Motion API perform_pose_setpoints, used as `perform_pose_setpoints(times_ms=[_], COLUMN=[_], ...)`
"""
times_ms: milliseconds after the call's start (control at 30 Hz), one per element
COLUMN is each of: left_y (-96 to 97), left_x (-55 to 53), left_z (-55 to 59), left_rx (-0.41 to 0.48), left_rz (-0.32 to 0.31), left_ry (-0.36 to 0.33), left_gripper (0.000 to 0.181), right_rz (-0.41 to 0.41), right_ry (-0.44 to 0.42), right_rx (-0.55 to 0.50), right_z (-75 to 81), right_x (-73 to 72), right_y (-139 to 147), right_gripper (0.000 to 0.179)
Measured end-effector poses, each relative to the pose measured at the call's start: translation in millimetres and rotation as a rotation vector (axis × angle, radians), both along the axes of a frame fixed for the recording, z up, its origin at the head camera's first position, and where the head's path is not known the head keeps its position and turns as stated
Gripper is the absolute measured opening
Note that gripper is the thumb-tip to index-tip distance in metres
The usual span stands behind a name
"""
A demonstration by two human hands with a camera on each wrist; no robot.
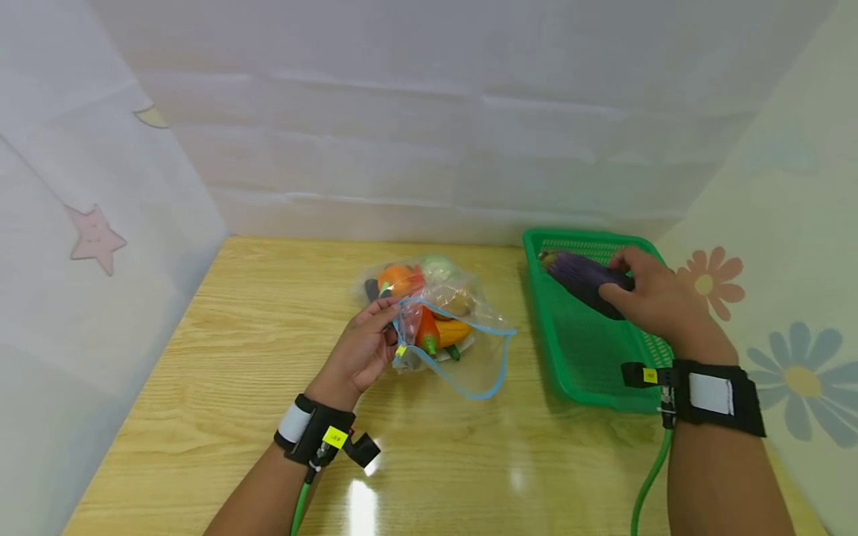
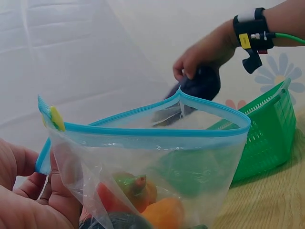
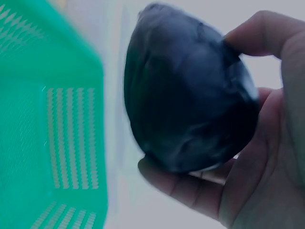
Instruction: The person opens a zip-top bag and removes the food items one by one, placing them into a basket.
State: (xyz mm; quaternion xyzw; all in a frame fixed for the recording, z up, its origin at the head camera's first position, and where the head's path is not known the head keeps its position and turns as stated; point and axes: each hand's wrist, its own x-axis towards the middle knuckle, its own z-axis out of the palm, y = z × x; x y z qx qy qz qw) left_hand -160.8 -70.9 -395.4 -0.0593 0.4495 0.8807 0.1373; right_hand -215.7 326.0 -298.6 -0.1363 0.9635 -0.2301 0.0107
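Your right hand (image 1: 646, 290) grips the long purple eggplant (image 1: 579, 279) near the green plastic basket (image 1: 583, 350); your left hand (image 1: 362, 339) pinches the clear, blue-edged plastic bag (image 1: 480, 356), mouth open beside those fingers. Below them is the shiny yellow wooden table (image 1: 234, 327); beyond, the white wall (image 1: 415, 149).

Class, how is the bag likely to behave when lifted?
The bag will likely flop: its clear sides look creased. It should hang bottom-heavy, since produce bunches below its rim. Tipped, it might spill, as its top is open.
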Motion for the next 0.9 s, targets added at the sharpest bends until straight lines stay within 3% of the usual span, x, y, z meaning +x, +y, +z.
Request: perform_pose_setpoints(times_ms=[167,400,633,900], left_y=[-1.4,-0.3,2.6,3.6], left_x=[0.2,1.4,3.5,3.8], left_z=[0.0,-2.6,-1.2,1.2], left_rx=[0.013,0.037,0.04,0.035], left_rz=[-0.005,0.0,-0.021,-0.02], left_ry=[0.014,0.016,0.029,0.029], left_gripper=[0.011,0.012,0.012,0.014], right_rz=[-0.008,0.021,-0.011,-0.008], right_ry=[-0.074,-0.261,-0.319,-0.246], right_rx=[0.055,0.149,0.196,0.215], right_z=[-21.9,-62.2,-87.5,-92.7], right_x=[-21.8,-47.1,-44.0,-36.6], right_y=[14.6,26.8,32.0,26.3], right_gripper=[0.05,0.052,0.043,0.035])
